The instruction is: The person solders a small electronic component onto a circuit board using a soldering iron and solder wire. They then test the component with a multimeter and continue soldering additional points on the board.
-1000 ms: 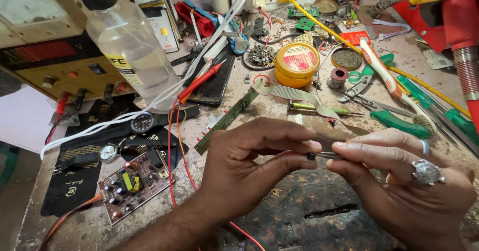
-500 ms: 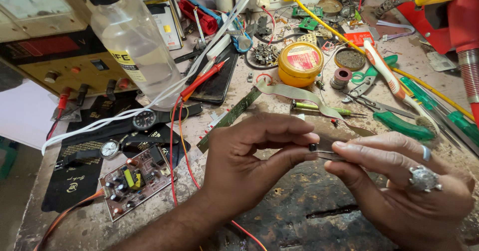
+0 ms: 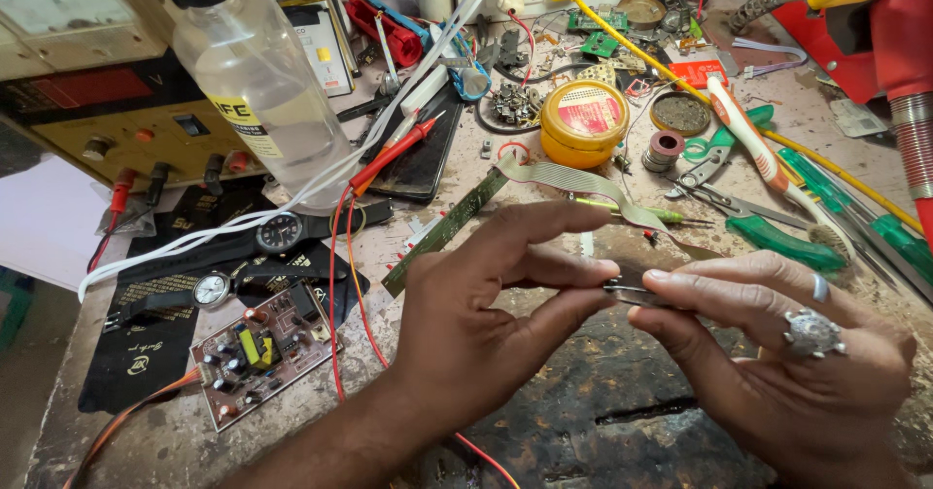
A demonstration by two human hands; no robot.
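**Two hands pinching a small metal part over a cluttered repair bench**

The left hand [image 3: 476,324] and the right hand [image 3: 777,353] are meeting above the worn, dark-stained bench top [image 3: 603,401], and both are gripping the same small, flat, dark metal part [image 3: 630,295] between thumb and fingertips. The left hand is closing on its left end, with the index finger stretching out above it; the right hand, wearing a silver ring with a large round face [image 3: 812,332], is pinching its right end. What exactly the part is cannot be told, as it is too small and mostly covered by fingers.

Everything else is lying around that metal part. Just behind it, a grey flat ribbon cable [image 3: 583,183] is trailing across the bench, and farther behind that a round yellow tin with a red label [image 3: 583,122] is sitting. To the part's left, a brown circuit board with yellow and black components [image 3: 258,353] is lying flat, with two wristwatches [image 3: 243,261] resting on a black cloth beyond it. Far behind and to the left, a clear plastic bottle with a black cap [image 3: 258,81] is standing upright. To the right of the part, green-handled pliers [image 3: 777,241] are lying on the bench.
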